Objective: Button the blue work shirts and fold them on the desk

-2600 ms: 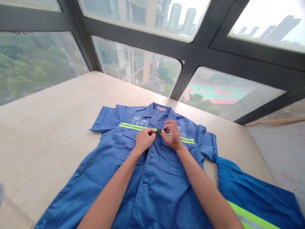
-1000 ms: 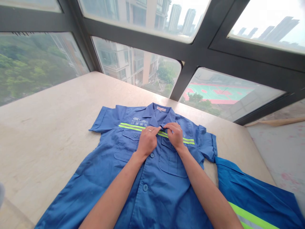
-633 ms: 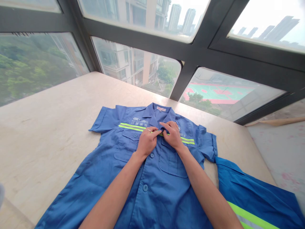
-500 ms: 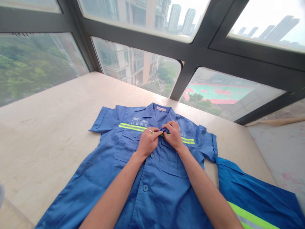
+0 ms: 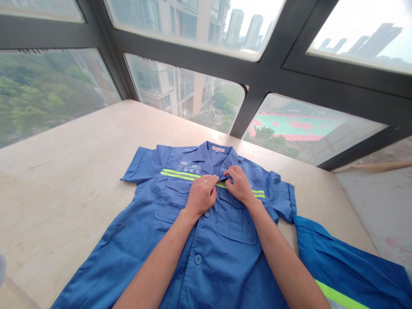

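Note:
A blue short-sleeved work shirt (image 5: 154,244) lies face up, its collar (image 5: 203,153) toward the windows and yellow-grey reflective strips across the chest. My left hand (image 5: 203,194) rests at the front placket with its fingers curled on the cloth edge. Just right of it, my right hand (image 5: 238,184) pinches the other front edge below the collar. A small gap shows between the two hands. Below them, a button (image 5: 207,214) and a lower button (image 5: 198,259) run down the front. Whatever lies under the fingertips is hidden.
Blue folded cloth (image 5: 347,262) with a yellow-grey strip lies at the right, touching the shirt's sleeve. The pale stone-like surface (image 5: 80,171) reaches to the dark window frame (image 5: 251,86). A flowered covering (image 5: 383,206) borders the right side.
My hands were together at the upper placket; now they are slightly apart. The right hand has shifted a little right, holding the shirt edge, and the left thumb has come down.

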Demonstrator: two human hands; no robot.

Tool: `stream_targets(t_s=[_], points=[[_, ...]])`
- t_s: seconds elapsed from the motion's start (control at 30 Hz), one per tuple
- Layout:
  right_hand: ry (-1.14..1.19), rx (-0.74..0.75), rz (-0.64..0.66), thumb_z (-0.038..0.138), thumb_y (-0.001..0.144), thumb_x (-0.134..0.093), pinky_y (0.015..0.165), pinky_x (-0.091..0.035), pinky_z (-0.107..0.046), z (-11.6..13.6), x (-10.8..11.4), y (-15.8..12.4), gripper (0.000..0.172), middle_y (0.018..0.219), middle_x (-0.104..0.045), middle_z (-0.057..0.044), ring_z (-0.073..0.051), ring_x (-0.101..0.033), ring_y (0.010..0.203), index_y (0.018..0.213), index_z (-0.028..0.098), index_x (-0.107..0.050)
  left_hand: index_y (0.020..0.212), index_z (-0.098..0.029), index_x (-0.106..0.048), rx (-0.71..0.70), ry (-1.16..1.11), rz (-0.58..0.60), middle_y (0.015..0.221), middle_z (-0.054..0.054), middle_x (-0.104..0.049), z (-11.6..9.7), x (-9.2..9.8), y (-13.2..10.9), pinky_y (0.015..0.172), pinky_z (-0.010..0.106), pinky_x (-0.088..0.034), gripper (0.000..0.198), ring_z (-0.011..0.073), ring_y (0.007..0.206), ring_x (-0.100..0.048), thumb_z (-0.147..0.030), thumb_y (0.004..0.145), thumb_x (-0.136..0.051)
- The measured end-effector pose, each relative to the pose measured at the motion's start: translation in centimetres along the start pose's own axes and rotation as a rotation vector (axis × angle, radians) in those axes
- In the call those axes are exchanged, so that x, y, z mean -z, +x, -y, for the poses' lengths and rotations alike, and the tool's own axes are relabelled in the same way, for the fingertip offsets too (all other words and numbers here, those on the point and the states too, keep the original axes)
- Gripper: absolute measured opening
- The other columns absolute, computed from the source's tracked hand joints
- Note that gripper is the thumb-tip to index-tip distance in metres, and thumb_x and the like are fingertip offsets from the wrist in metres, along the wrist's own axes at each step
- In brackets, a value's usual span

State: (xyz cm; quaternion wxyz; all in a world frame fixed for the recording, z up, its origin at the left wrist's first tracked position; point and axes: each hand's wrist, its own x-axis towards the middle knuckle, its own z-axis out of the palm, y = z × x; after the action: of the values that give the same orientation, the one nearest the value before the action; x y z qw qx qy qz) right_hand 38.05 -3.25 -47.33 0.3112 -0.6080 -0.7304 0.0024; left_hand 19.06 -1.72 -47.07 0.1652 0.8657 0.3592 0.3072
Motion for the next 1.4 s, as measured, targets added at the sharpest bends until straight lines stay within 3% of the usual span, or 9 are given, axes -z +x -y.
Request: stream_targets(t_s=[0.17,0.27,0.43,0.6,0.83,0.9,1.0,1.17,1.4], points=[[-0.019,0.087,-0.012,-0.001,0.073,-0.041,0.107,-0.036,-0.045,0.0,-0.3,-0.1,0.056,0.141,-0.054,-0.008,-0.024,-0.045,0.133,0.122,0.022,-0.058,0.112,-0.020,-0.070,-0.052,-0.020,0.022,0.128,0.009,-0.066,0.1,-0.2,-0.1,0.103,0.045,-0.043,0.028,0.0262,0.125,-0.054,-0.017,0.088,-0.056],[-0.055,0.084,0.076,-0.003,0.075,-0.039,0.111,-0.030,-0.049,-0.1,-0.9,-0.2,0.067,0.141,-0.057,-0.006,-0.022,-0.045,0.136,0.133,0.026,-0.054,0.109,-0.021,-0.071,-0.076,-0.033,0.056,0.124,0.008,-0.068,0.1,-0.2,-0.1,0.103,0.044,-0.044,0.026,0.0252,0.121,-0.056,-0.019,0.087,-0.058],[-0.179,-0.012,0.035,-0.002,0.078,-0.045,0.110,-0.028,-0.057,-0.5,-1.6,-0.7,0.056,0.135,-0.062,-0.007,-0.029,-0.051,0.130,0.121,0.028,-0.066,0.116,-0.021,-0.068,-0.065,-0.005,0.058,0.120,0.008,-0.068,-0.1,-0.2,-0.1,0.103,0.042,-0.043,0.031,0.0233,0.117,-0.058,-0.015,0.088,-0.055],[-0.262,-0.041,-0.106,-0.001,0.078,-0.046,0.107,-0.036,-0.049,-1.1,-1.6,-0.9,0.050,0.128,-0.066,-0.007,-0.026,-0.054,0.123,0.112,0.025,-0.071,0.113,-0.020,-0.070,0.006,0.081,0.011,0.116,0.009,-0.070,-0.2,-0.3,-0.1,0.095,0.043,-0.045,0.027,0.0257,0.111,-0.058,-0.021,0.090,-0.055],[-0.200,-0.013,-0.147,0.000,0.081,-0.045,0.102,-0.042,-0.041,-0.3,-0.6,-0.3,0.039,0.125,-0.068,-0.007,-0.024,-0.057,0.118,0.087,0.021,-0.076,0.107,-0.021,-0.073,0.015,0.082,-0.012,0.112,0.008,-0.070,0.0,-0.4,0.0,0.090,0.042,-0.047,0.023,0.0252,0.107,-0.058,-0.023,0.090,-0.058],[-0.161,0.026,-0.096,0.000,0.083,-0.043,0.102,-0.042,-0.041,0.1,-0.1,0.6,0.041,0.125,-0.068,-0.006,-0.023,-0.059,0.116,0.096,0.022,-0.075,0.108,-0.021,-0.073,0.007,0.082,-0.005,0.113,0.008,-0.070,0.0,-0.4,0.0,0.090,0.042,-0.047,0.023,0.0254,0.107,-0.058,-0.022,0.090,-0.057],[-0.117,0.132,0.100,0.000,0.084,-0.043,0.101,-0.044,-0.038,0.2,0.4,2.9,0.047,0.121,-0.070,-0.006,-0.021,-0.061,0.114,0.114,0.022,-0.071,0.111,-0.021,-0.072,0.001,0.095,0.013,0.113,0.009,-0.069,0.0,-0.3,0.1,0.090,0.042,-0.047,0.025,0.0257,0.107,-0.057,-0.023,0.090,-0.058],[-0.174,0.267,0.484,0.005,0.084,-0.054,0.096,-0.047,-0.036,-1.8,0.6,6.6,0.037,0.115,-0.072,-0.007,-0.023,-0.066,0.107,0.109,0.022,-0.074,0.111,-0.021,-0.071,0.005,0.146,0.037,0.117,0.009,-0.067,0.0,-0.5,0.0,0.090,0.043,-0.045,0.025,0.0264,0.108,-0.056,-0.023,0.091,-0.055],[-0.320,0.313,0.589,0.016,0.082,-0.066,0.086,-0.046,-0.036,-4.8,3.9,7.0,0.025,0.095,-0.070,-0.007,-0.023,-0.064,0.093,0.103,0.025,-0.076,0.113,-0.018,-0.067,0.042,0.168,0.024,0.114,0.010,-0.068,-0.3,-0.8,0.0,0.090,0.042,-0.044,0.026,0.0261,0.106,-0.056,-0.021,0.092,-0.052]])
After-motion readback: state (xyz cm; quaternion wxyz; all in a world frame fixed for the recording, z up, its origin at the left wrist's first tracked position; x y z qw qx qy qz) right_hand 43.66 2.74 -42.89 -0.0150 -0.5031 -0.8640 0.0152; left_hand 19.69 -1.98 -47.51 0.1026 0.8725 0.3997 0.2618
